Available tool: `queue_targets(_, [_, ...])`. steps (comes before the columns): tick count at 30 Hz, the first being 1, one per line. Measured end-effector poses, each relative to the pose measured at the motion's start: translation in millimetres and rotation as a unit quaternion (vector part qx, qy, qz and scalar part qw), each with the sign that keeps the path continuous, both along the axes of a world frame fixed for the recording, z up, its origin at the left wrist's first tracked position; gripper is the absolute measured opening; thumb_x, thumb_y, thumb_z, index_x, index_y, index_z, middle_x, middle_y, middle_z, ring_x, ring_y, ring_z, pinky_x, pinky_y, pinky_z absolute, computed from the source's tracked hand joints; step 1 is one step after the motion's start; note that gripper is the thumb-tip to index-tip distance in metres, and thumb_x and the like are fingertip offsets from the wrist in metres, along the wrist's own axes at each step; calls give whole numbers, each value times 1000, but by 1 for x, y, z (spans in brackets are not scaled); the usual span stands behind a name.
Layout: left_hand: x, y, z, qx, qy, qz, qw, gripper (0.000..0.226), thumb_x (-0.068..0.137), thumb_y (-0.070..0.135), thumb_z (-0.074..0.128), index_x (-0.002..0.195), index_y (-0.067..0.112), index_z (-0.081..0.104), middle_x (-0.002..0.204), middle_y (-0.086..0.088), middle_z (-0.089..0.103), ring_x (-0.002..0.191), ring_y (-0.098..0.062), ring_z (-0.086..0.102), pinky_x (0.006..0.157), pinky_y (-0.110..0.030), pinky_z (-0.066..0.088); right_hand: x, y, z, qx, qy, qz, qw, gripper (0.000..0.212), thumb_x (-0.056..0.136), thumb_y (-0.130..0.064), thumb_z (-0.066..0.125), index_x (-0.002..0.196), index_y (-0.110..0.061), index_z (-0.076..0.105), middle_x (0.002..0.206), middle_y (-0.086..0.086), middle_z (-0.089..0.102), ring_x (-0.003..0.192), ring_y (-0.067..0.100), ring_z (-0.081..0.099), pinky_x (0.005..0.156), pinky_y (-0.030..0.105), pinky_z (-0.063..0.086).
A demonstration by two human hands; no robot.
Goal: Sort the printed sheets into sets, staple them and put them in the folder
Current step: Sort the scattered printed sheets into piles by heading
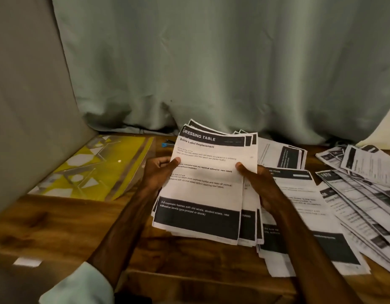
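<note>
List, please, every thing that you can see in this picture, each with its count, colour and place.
held stack: one, white with black bands, top sheet headed "DRESSING TABLE", at the table's middle, in both hands.
loose sheets: many, number unclear, white and black, spread on the table at right.
folder: one, yellow with clear plastic, flat on the table at left.
blue object: one, blue and dark, behind the held stack, mostly hidden; cannot tell what it is.
table: one, brown wood, under everything.
curtain: one, grey-green, behind the table.
grey panel: one, at far left.
left hand: grips the stack's left edge, thumb on top.
right hand: grips the stack's right edge, thumb on top.
</note>
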State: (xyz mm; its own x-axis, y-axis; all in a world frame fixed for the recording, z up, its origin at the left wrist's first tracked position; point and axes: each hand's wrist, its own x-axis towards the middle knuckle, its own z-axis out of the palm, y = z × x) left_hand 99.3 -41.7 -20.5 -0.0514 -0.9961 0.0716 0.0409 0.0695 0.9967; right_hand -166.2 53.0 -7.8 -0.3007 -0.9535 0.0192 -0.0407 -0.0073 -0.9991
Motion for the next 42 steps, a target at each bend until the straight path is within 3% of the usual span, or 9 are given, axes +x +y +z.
queue_targets(6, [1,-1,-26,-24,-59,-65,996,16,103,11,56,110,6,69,90,4,79,81,-16,77,66,-25,60,-12,10,-20,4,-3,-31,1000,30,95,-35,66,124,-26,62,109,-1,72,99,19,69,76,32,54])
queue_targets(11, [23,-9,-28,-47,-105,-31,993,18,104,18,56,108,10,71,104,-7,77,92,-27,76,85,-47,62,-17,11,-21,1,-17,-56,998,15,95,-32,67,109,-27,64,102,5,75,88,23,75,68,34,61])
queue_targets(15, [65,-21,-22,-116,-230,62,964,23,104,27,57,113,15,74,104,-3,76,92,-20,74,83,-41,60,-23,13,-15,-3,-15,-74,997,6,96,-31,67,100,-30,64,102,5,74,86,22,74,66,32,60])
queue_targets(22, [109,-25,-37,-169,-379,100,904,40,99,52,50,89,20,73,79,0,71,69,-15,67,59,-26,51,-42,23,12,-78,5,-130,988,32,98,-22,64,129,-15,61,116,-1,70,97,16,71,76,35,62])
queue_targets(28, [83,-16,-42,-229,-395,115,882,45,98,48,42,76,16,66,65,5,61,55,-5,56,48,-18,33,-48,31,40,-137,-50,-186,972,21,95,-19,68,116,-20,67,112,-3,74,98,17,74,81,39,61])
queue_targets(34, [72,-21,-46,-156,-446,146,869,21,101,22,60,113,10,72,105,-12,75,91,-28,69,72,-35,55,-41,38,39,-73,4,-122,990,20,97,-20,66,117,-19,67,109,0,74,89,17,74,72,34,63])
queue_targets(39, [77,-9,-32,-232,-473,194,828,43,94,22,68,133,6,59,130,-18,63,120,-39,55,101,-47,44,-24,38,22,-40,24,-80,996,21,95,-22,68,117,-23,66,105,-7,72,91,12,71,64,22,57])
queue_targets(40, [70,-5,-29,-255,-455,203,829,42,95,24,68,132,5,60,130,-17,63,120,-38,55,102,-47,43,-20,37,19,-34,20,-73,997,19,95,-23,68,114,-25,66,106,-7,72,92,13,71,66,24,57])
queue_targets(42, [46,14,-10,-230,-365,168,887,37,98,38,66,123,11,67,121,-9,70,111,-26,64,97,-45,52,-12,36,14,-28,14,-62,998,16,94,-25,69,109,-28,65,106,-5,72,89,14,72,66,26,58])
